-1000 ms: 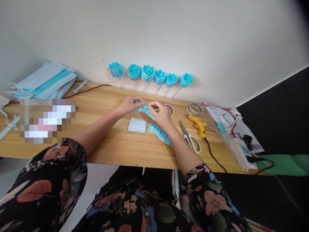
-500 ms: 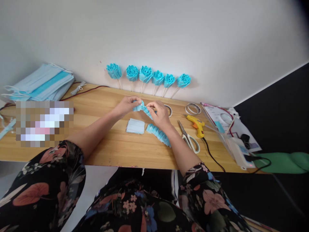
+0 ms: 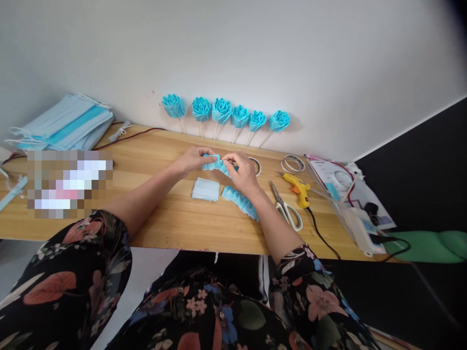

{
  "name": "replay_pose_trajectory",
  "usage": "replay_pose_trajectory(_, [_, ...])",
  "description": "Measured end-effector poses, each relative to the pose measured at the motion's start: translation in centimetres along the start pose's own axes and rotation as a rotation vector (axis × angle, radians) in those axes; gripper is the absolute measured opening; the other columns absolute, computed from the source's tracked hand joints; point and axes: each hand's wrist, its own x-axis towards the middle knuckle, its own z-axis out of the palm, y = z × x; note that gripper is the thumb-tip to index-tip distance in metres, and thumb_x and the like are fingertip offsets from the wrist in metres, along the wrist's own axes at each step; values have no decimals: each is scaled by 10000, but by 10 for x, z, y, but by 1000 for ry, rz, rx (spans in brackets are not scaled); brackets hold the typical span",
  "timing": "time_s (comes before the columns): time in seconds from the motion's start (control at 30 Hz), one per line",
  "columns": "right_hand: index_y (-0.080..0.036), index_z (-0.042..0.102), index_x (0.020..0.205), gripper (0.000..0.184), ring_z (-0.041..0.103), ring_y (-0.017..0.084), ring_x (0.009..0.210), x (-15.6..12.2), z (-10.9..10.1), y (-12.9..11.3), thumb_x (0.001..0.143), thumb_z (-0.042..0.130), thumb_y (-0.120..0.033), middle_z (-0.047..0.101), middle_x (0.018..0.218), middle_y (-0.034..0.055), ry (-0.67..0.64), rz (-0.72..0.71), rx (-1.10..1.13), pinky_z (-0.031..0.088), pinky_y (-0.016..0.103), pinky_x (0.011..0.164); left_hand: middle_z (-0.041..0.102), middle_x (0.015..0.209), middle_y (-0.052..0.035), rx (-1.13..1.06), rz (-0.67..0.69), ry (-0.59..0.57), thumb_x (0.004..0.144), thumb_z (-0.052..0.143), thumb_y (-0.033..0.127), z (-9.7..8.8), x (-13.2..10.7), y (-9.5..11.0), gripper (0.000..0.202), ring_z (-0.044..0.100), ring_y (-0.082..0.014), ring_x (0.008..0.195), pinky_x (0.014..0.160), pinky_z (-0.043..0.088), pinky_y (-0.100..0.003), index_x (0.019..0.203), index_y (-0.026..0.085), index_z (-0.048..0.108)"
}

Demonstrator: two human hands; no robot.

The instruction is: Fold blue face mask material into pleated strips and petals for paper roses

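Between my hands, just above the table, is a blue pleated strip (image 3: 210, 162) that looks like mask fabric. My left hand (image 3: 197, 159) pinches its left part between thumb and fingers. With closed fingertips my right hand (image 3: 241, 167) grips the strip near its middle, and hides part of its right end. Below the right hand lies a second blue pleated strip (image 3: 239, 200), partly covered by my right wrist. A small stack of pale blue rectangular pieces (image 3: 205, 189) rests on the table to its left. Part of a roll of tape (image 3: 255, 166) shows behind the right hand.
Several blue fabric roses on sticks (image 3: 221, 112) lean on the wall. Scissors (image 3: 284, 206) and a yellow glue gun (image 3: 297, 188) with its cord lie at right, near tape rolls (image 3: 292, 164) and a power strip (image 3: 361, 228). Stacked face masks (image 3: 65, 124) lie at far left.
The held strip is turned flatter toward me, its left part lowered slightly. Both hands keep their pinch and have barely moved. The whole view shifted a little.
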Motion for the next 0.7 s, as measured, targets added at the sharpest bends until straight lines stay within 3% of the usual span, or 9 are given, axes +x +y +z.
replay_pose_trajectory(0.23, [-222,626,895,174,632,197,902,-1,3,2,977,497,-306,709,905,42,13,-20,-10,466,338,837,644,658,-8,-28,-7,39,651,812,413,-2,1,0,320,527,-106,600,599,384,-249,754,138,686])
replay_pose_trajectory(0.47, [-213,663,962,237,637,162,812,2,-12,8,966,508,-392,727,926,28,76,193,156,485,291,754,624,643,-2,-100,-53,106,669,810,425,-7,3,-2,332,516,-102,580,590,364,-250,737,143,649])
replay_pose_trajectory(0.6, [-213,716,1011,300,650,163,780,4,-17,20,976,493,-410,749,894,18,-94,243,111,483,287,726,610,631,7,-103,-49,65,686,793,403,-7,4,-5,297,493,-91,559,552,334,-239,736,147,649])
replay_pose_trajectory(0.7, [-211,734,1036,312,678,225,943,3,-12,25,976,499,-409,768,1000,64,-186,191,-47,501,363,878,591,626,14,-78,-41,28,703,781,400,-6,3,-6,286,479,-87,544,517,315,-230,781,151,665])
